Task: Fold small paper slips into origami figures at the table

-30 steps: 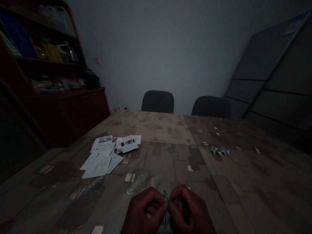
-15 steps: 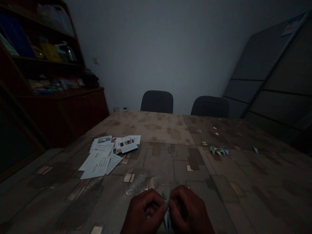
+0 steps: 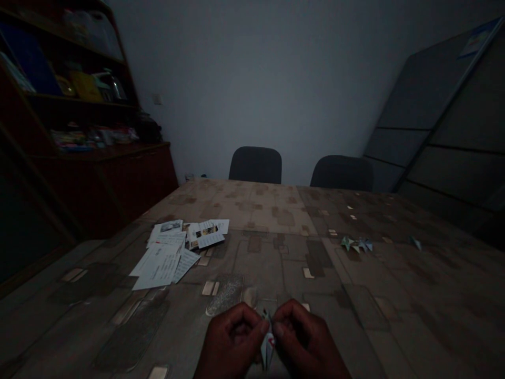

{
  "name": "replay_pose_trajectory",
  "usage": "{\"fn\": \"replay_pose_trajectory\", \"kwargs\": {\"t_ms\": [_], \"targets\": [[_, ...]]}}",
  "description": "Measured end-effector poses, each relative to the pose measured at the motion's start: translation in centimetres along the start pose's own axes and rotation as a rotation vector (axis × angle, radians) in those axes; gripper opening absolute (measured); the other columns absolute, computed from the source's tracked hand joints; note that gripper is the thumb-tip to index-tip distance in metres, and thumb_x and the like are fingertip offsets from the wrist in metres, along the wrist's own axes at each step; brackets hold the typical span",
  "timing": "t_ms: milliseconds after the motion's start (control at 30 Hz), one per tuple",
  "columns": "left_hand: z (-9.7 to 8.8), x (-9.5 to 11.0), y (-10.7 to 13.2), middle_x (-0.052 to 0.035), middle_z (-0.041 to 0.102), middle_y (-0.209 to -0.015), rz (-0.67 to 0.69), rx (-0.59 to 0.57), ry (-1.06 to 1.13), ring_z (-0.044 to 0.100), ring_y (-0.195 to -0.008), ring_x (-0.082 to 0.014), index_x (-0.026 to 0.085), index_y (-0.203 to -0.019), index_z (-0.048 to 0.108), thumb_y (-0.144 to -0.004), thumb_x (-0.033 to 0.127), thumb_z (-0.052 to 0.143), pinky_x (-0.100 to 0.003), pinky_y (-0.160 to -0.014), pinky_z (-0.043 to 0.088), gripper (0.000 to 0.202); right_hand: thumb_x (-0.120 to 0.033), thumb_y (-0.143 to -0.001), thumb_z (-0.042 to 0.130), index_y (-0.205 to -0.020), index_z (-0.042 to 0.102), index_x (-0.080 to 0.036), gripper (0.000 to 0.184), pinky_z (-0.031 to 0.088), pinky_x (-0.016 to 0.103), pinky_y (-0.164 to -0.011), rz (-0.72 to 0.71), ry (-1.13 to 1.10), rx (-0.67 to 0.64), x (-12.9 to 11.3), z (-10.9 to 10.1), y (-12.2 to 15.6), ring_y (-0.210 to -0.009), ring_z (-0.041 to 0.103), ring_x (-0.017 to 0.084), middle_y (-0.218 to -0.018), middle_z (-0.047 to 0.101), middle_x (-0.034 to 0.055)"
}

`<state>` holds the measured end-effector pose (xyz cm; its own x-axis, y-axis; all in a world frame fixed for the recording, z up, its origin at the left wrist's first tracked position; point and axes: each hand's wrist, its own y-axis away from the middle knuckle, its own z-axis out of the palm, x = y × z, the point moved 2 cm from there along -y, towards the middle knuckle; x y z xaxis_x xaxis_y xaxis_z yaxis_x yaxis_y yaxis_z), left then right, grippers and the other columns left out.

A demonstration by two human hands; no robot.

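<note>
Folded paper (image 3: pixel 267 351) between your left hand (image 3: pixel 232 342) and right hand (image 3: pixel 310 342), over surface (image 3: pixel 284 279). Your grip: both sides pinched on its upper part. Probably light, crease-stiffened, easily torn; hold lightly by folded edges, avoid crushing.

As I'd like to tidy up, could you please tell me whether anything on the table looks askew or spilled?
The paper sheets on the left lie askew, overlapping at different angles rather than squared up; I see no spill.
</note>
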<state>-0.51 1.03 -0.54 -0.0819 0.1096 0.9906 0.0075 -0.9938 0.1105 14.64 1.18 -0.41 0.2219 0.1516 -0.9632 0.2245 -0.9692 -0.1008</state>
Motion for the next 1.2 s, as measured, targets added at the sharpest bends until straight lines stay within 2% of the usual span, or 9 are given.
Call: {"fn": "replay_pose_trajectory", "kwargs": {"t_ms": [133,333,467,600,800,900,1033,1100,1200], "targets": [[0.0,0.1,0.1,0.0050,0.052,-0.047,0.002,-0.006,-0.031,0.050,-0.041,-0.0105,0.017,-0.053,0.059,-0.067,0.039,0.076,-0.020,-0.044,0.040,0.032,-0.047,-0.086,0.060,-0.079,0.059,-0.018,0.030,0.036,0.024,-0.055,-0.016,-0.011,-0.006,0.1,0.0,0.0,-0.058,0.050,0.014,-0.062,0.056,-0.0012],[0.0,0.0,0.1,0.0049,0.052,-0.048,0.030,-0.025,-0.072,0.050,-0.042,-0.0108,0.017,-0.055,0.059,-0.068,0.032,0.072,-0.019,-0.044,0.038,0.024,-0.038,-0.089,0.053,-0.079,0.059,-0.019,0.022,0.038,0.024,-0.055,-0.084,0.095,0.031,-0.1,-0.4,0.1,-0.059,0.052,0.015,-0.063,0.058,-0.0005],[-0.1,0.0,0.2,0.0037,0.053,-0.051,0.146,0.010,-0.168,0.048,-0.046,-0.0105,0.017,-0.054,0.062,-0.068,0.026,0.069,-0.018,-0.045,0.035,0.019,-0.024,-0.078,0.060,-0.082,0.061,-0.020,0.005,0.037,0.024,-0.053,-0.202,0.285,0.132,-0.6,-0.6,0.3,-0.054,0.051,0.014,-0.064,0.057,-0.0023],[0.0,-0.2,0.3,0.0011,0.057,-0.054,0.234,-0.009,-0.235,0.050,-0.047,-0.0110,0.017,-0.053,0.064,-0.068,0.023,0.070,-0.018,-0.046,0.037,0.018,-0.015,-0.076,0.054,-0.076,0.058,-0.021,0.007,0.038,0.024,-0.053,-0.312,0.443,0.176,-0.6,-0.4,0.5,-0.056,0.055,0.014,-0.065,0.058,-0.0006],[0.2,-0.3,0.4,0.0000,0.060,-0.053,0.256,-0.022,-0.290,0.054,-0.048,-0.0120,0.017,-0.051,0.066,-0.066,0.019,0.068,-0.017,-0.046,0.040,0.015,-0.010,-0.076,0.049,-0.067,0.053,-0.022,0.015,0.036,0.025,-0.052,-0.415,0.617,0.228,-0.6,0.1,0.5,-0.053,0.051,0.014,-0.059,0.056,-0.0004],[0.3,-0.1,0.4,0.0009,0.058,-0.052,0.204,0.000,-0.248,0.052,-0.047,-0.0115,0.017,-0.050,0.065,-0.065,0.021,0.070,-0.018,-0.045,0.039,0.016,-0.015,-0.081,0.048,-0.072,0.057,-0.021,0.014,0.038,0.024,-0.054,-0.366,0.508,0.195,-0.8,-0.1,0.4,-0.054,0.053,0.014,-0.061,0.058,-0.0006],[0.2,-0.1,0.2,0.0048,0.053,-0.046,0.021,-0.005,-0.094,0.051,-0.042,-0.0109,0.017,-0.052,0.060,-0.065,0.027,0.072,-0.018,-0.043,0.038,0.020,-0.030,-0.094,0.043,-0.079,0.061,-0.020,0.026,0.040,0.024,-0.057,-0.200,0.229,0.077,-0.8,-0.6,0.2,-0.059,0.056,0.015,-0.065,0.062,0.0000],[0.2,-0.1,0.1,0.0052,0.053,-0.046,-0.018,-0.018,-0.038,0.052,-0.041,-0.0110,0.017,-0.054,0.059,-0.066,0.029,0.072,-0.019,-0.044,0.040,0.021,-0.035,-0.093,0.046,-0.082,0.063,-0.019,0.026,0.040,0.024,-0.057,-0.136,0.153,0.032,-0.7,-0.7,0.1,-0.060,0.057,0.016,-0.066,0.062,0.0003],[0.1,-0.2,0.1,0.0037,0.056,-0.048,-0.009,-0.036,-0.019,0.054,-0.042,-0.0113,0.016,-0.055,0.059,-0.067,0.029,0.072,-0.020,-0.045,0.041,0.022,-0.036,-0.089,0.053,-0.082,0.064,-0.018,0.022,0.038,0.025,-0.058,-0.105,0.126,-0.003,-0.3,-0.8,-0.1,-0.062,0.054,0.016,-0.067,0.060,-0.0001]]}}
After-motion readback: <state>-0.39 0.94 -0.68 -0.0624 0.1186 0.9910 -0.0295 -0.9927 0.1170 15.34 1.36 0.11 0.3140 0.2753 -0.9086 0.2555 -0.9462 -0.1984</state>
